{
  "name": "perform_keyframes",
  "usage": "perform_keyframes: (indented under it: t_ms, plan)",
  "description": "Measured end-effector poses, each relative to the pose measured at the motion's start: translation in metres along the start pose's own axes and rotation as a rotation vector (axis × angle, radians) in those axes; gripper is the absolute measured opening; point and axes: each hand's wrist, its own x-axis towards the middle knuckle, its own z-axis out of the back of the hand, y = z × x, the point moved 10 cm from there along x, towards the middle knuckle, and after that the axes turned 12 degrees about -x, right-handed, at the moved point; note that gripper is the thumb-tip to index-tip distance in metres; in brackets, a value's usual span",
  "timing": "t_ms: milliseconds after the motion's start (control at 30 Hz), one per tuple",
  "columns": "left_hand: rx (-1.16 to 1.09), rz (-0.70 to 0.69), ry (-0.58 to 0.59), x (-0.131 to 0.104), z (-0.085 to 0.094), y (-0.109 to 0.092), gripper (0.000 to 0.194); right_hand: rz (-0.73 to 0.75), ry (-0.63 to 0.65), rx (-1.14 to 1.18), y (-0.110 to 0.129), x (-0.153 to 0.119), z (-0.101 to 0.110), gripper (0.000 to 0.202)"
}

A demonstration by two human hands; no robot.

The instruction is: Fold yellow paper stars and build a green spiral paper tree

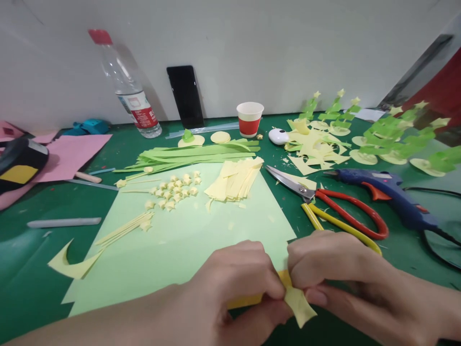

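Note:
A small pale yellow paper piece [300, 306] is pinched between both hands at the bottom of the view, its free end pointing down toward me. My left hand [237, 283] is closed on its left side, thumb against forefinger. On the other side my right hand [345, 283] grips it, with the thumb tip against its edge. Beyond the hands, small folded paper stars [176, 192] lie grouped on light green paper sheets [201, 240]. A stack of yellow paper strips [234, 180] rests to their right. Thin paper strips [126, 226] lie at the left.
Scissors [306, 193] and a blue glue gun [392, 187] lie at the right. Behind stand a bottle [131, 91], a phone [185, 96] and a paper cup [249, 120]. Green strips [194, 156], paper scraps [320, 144] and several star-topped stands [389, 129] occupy the back.

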Motion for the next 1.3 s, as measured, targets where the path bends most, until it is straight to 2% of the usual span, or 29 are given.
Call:
perform_keyframes:
  t_ms: [167, 333, 467, 633, 733, 800, 867, 900, 967, 1067, 1133, 1200, 1267, 1300]
  plan:
    - [-0.059, -0.154, 0.053, -0.005, -0.006, -0.009, 0.021, 0.066, -0.129, -0.046, 0.008, -0.006, 0.005, 0.023]
    - [-0.020, -0.186, -0.060, -0.008, 0.001, -0.004, 0.017, 0.029, -0.054, -0.006, 0.008, 0.005, 0.002, 0.031]
    - [0.054, -0.215, -0.106, -0.010, 0.000, -0.006, 0.019, 0.050, -0.044, -0.057, 0.009, 0.006, 0.001, 0.024]
    - [0.056, -0.161, -0.125, -0.007, 0.004, -0.004, 0.017, 0.080, -0.056, -0.056, 0.004, -0.003, -0.003, 0.016]
    - [0.054, -0.123, -0.120, -0.005, 0.009, 0.000, 0.013, 0.107, -0.100, -0.197, 0.004, -0.006, 0.000, 0.013]
    - [0.132, -0.152, -0.127, -0.005, 0.012, -0.001, 0.010, 0.140, -0.148, -0.356, 0.007, -0.006, 0.002, 0.013]
    - [0.299, -0.240, -0.100, -0.007, 0.011, -0.007, 0.022, 0.161, -0.173, -0.486, 0.008, -0.005, 0.003, 0.015]
    - [0.401, -0.291, -0.073, -0.008, 0.007, -0.010, 0.023, 0.166, -0.170, -0.529, 0.008, -0.004, 0.001, 0.017]
    - [0.553, -0.360, -0.018, -0.011, -0.001, -0.013, 0.016, 0.163, -0.151, -0.573, 0.007, -0.003, -0.003, 0.022]
    - [0.655, -0.356, 0.017, -0.010, -0.004, -0.013, 0.013, 0.147, -0.173, -0.548, 0.002, -0.005, -0.005, 0.026]
    - [0.711, -0.356, -0.011, -0.006, 0.002, -0.017, 0.012, 0.089, -0.192, -0.505, -0.007, -0.006, -0.005, 0.024]
    - [0.765, -0.338, -0.062, 0.000, 0.019, -0.022, 0.009, 0.015, -0.182, -0.486, -0.019, -0.007, -0.009, 0.022]
    - [0.794, -0.223, -0.120, 0.008, 0.051, -0.019, 0.005, -0.042, -0.156, -0.485, -0.028, -0.008, -0.014, 0.022]
    - [0.788, -0.099, -0.167, 0.011, 0.075, -0.011, 0.007, -0.062, -0.138, -0.486, -0.031, -0.008, -0.017, 0.022]
